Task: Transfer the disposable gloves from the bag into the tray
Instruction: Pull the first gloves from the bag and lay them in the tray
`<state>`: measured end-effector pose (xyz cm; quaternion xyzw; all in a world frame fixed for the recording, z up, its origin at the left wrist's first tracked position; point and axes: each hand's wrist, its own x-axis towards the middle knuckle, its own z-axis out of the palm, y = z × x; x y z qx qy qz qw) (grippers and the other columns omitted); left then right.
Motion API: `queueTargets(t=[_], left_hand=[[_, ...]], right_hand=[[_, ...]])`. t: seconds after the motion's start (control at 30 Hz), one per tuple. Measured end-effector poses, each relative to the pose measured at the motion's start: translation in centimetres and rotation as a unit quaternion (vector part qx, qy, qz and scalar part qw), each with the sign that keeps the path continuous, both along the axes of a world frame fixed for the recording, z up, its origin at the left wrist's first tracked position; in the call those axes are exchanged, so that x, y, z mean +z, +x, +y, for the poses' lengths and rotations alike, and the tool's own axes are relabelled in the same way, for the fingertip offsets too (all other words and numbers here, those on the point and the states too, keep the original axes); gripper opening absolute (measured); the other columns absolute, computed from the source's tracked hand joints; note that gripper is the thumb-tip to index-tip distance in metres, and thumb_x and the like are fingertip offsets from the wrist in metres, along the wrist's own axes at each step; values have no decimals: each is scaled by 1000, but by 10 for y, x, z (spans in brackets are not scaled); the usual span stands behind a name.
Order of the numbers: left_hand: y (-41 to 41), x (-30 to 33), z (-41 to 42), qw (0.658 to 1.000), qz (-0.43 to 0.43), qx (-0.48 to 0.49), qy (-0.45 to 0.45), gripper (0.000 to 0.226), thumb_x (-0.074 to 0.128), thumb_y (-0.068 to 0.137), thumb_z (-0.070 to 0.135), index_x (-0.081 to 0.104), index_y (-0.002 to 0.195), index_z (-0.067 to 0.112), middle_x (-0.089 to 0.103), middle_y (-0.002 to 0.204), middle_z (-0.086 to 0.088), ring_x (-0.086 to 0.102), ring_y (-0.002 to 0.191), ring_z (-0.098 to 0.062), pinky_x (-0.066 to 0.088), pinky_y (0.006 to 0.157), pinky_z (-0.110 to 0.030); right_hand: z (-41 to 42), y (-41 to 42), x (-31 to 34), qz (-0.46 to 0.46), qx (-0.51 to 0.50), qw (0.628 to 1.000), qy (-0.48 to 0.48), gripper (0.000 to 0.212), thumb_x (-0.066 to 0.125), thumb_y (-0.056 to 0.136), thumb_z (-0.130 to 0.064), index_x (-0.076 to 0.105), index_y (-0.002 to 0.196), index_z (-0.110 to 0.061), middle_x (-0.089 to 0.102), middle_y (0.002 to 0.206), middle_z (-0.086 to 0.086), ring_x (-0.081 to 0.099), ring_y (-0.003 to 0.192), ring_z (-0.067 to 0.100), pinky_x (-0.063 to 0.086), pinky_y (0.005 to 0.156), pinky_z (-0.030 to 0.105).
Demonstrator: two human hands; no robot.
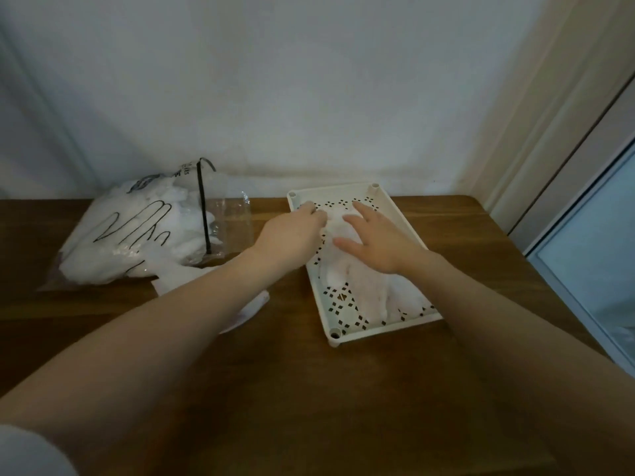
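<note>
The left hand's (295, 231) fingertips are hard to make out, curled down onto the thin gloves (357, 273) lying in the tray (343, 333), so I cannot tell whether they pinch; the right hand (374, 240) lies spread flat on them. The bag (137, 235), still full of gloves, sits left, well apart. The tray's near edge leaves bare wooden table (309, 389) in front, with a pale wall (309, 80) behind.
</note>
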<state>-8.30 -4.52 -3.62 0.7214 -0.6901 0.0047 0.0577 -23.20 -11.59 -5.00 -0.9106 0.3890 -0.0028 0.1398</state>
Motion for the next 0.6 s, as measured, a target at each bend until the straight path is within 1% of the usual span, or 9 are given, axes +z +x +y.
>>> queueTargets(t=[0.03,0.1,0.2,0.27,0.3,0.4,0.5,0.57,0.6], left_hand=[[9,2,11,1000,-18,8,6,18,42,96,17,54,110,12,55,108,-6,58,82,-23,51,67,-35],[26,2,34,996,-58,39,60,21,44,97,30,53,103,11,56,96,-5,56,83,-20,50,71,-32],[42,-5,59,980,-90,61,166,50,48,90,54,49,119,13,56,111,-6,56,97,-22,47,76,-32],[48,-12,68,973,-55,67,212,60,53,88,52,42,131,11,55,122,-8,55,106,-23,47,82,-33],[50,-15,71,974,-39,69,212,57,54,89,46,42,131,10,55,122,-8,55,106,-23,47,85,-33],[61,-17,76,983,7,65,172,31,50,95,33,58,114,10,62,103,-4,58,92,-20,47,81,-31],[70,-6,81,977,191,76,59,21,50,96,24,64,94,8,58,79,-1,52,69,-14,42,65,-26],[65,12,82,918,384,95,-26,21,49,96,18,64,92,3,58,77,-6,51,68,-17,40,62,-27],[61,21,82,884,452,102,-61,22,48,96,17,63,94,1,59,77,-7,52,69,-18,41,61,-27]], right_hand=[[9,11,6,-61,9,998,-15,60,39,97,-47,30,146,-12,15,158,9,14,145,25,14,116,37],[30,31,15,-106,47,993,-37,42,43,99,-33,47,135,-13,37,147,7,31,137,23,25,110,33],[54,51,15,-87,106,989,-55,30,46,98,-24,59,122,-13,49,135,5,44,125,21,34,102,32],[67,58,16,-84,129,986,-57,27,47,97,-19,62,118,-12,54,130,5,48,119,20,37,102,32],[71,60,15,-86,135,986,-52,26,48,96,-18,63,117,-12,56,128,5,49,118,20,38,102,32],[83,62,11,-95,132,987,-11,26,53,95,-19,60,119,-13,57,125,3,52,115,17,39,96,25],[95,62,13,-191,87,966,150,42,60,91,-28,49,130,-14,57,127,0,55,113,13,44,95,24],[100,60,20,-281,49,920,267,49,61,90,-27,42,133,-15,56,121,-5,57,106,9,51,89,24],[100,60,26,-324,26,898,296,45,61,91,-24,43,131,-15,57,114,-7,59,100,7,54,83,22]])
